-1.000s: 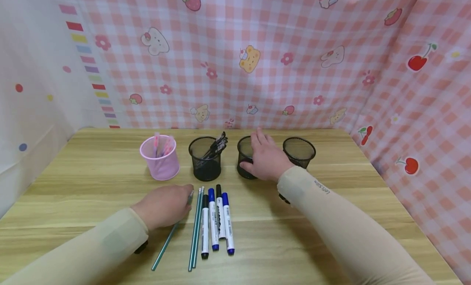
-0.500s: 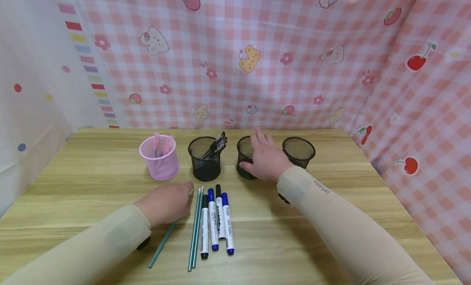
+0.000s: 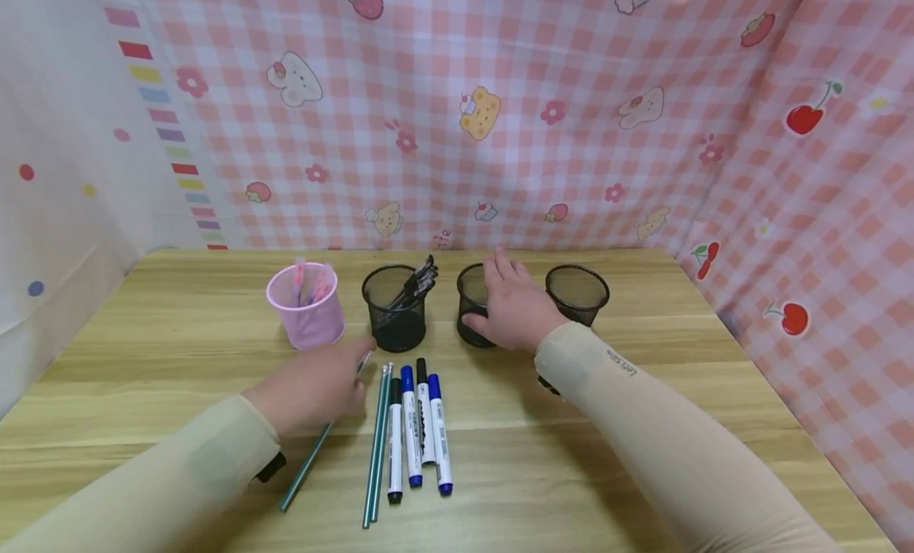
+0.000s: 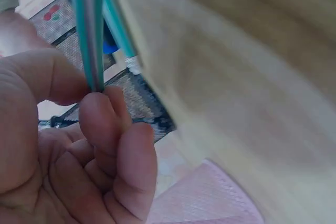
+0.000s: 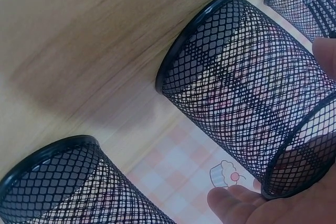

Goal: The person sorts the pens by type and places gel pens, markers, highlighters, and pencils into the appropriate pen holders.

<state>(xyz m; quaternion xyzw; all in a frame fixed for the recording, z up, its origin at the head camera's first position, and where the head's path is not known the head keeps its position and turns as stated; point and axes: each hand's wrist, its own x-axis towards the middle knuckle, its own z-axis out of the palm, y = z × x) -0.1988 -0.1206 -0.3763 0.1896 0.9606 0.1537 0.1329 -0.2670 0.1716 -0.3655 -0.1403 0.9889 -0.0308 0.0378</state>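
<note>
My left hand (image 3: 310,385) pinches a green pencil (image 3: 307,466) between thumb and fingers near its upper end. In the left wrist view the shaft of this pencil (image 4: 90,30) stands out from the fingertips. Two more green pencils (image 3: 374,458) lie side by side on the table, just right of that hand. My right hand (image 3: 516,307) grips a black mesh pen cup (image 3: 471,321), third from the left, near its rim. The right wrist view has the fingers (image 5: 233,203) on one side of the cup's rim and the thumb on the other. The cup stands upright.
Several black and blue markers (image 3: 412,450) lie beside the pencils. Left of the held cup stand a pink cup (image 3: 310,323) with pink-topped pens and a black mesh cup (image 3: 400,331) with black pens. Another black mesh cup (image 3: 578,287) stands at the right.
My left hand has moved slightly forward with the pencil, whose lower end has swung up and to the left. My right hand stays on its cup.
</note>
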